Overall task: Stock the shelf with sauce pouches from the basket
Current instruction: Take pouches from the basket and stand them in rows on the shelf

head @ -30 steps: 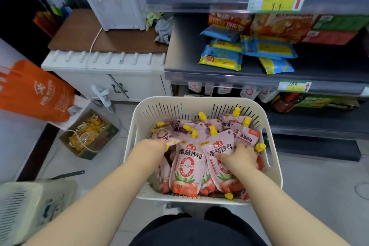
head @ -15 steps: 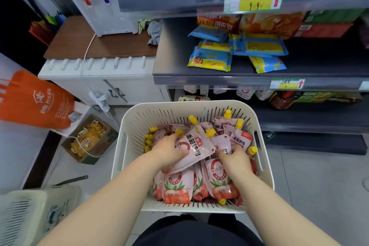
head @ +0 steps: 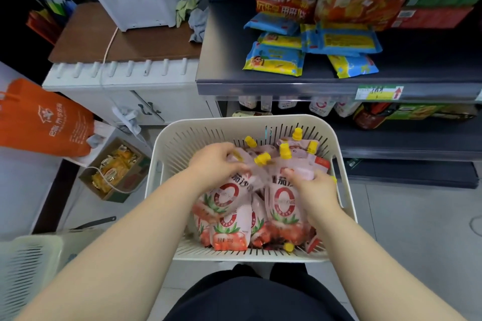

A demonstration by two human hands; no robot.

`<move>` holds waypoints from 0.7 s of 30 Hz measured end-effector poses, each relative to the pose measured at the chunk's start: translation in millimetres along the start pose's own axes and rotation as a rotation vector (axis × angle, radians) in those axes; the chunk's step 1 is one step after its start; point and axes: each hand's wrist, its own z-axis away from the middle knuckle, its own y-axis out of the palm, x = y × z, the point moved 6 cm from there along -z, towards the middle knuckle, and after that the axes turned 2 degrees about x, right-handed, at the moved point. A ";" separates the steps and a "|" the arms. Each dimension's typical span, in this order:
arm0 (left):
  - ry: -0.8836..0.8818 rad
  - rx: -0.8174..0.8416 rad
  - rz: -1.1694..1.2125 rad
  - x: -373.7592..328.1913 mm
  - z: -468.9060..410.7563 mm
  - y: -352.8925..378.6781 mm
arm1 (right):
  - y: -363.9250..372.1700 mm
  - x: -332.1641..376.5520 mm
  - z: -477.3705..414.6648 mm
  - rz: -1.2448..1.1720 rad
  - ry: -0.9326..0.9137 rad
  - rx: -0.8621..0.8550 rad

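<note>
Clamping glossy, yellow-capped sauce pouches inside the slotted plastic basket, left hand and right hand fingers each grip 1.

Grey tiled floor, white cabinet.

Pink tomato-sauce pouches with yellow caps lie heaped in the cream slotted basket; the grey shelf stands beyond.

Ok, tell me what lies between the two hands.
In the head view, only pouches: the left hand and right hand each grip one, and their tops and a yellow cap fill the gap.
</note>
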 end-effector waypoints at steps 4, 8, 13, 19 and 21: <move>-0.091 -0.256 0.766 22.1 26.5 -12.6 | -6.8 30.5 13.9 -0.080 -0.200 -0.025; -0.149 -0.053 0.959 31.1 32.5 31.1 | 7.3 23.6 15.5 -0.016 -0.174 0.071; -0.212 0.127 0.947 24.0 25.6 63.4 | 11.7 8.9 7.1 -0.006 -0.036 0.146; -0.247 -0.060 0.986 16.3 29.7 64.9 | 9.9 0.9 -0.6 0.112 -0.047 0.130; -0.248 -0.087 1.130 15.4 32.9 68.3 | 8.2 1.1 -0.1 0.063 -0.045 0.089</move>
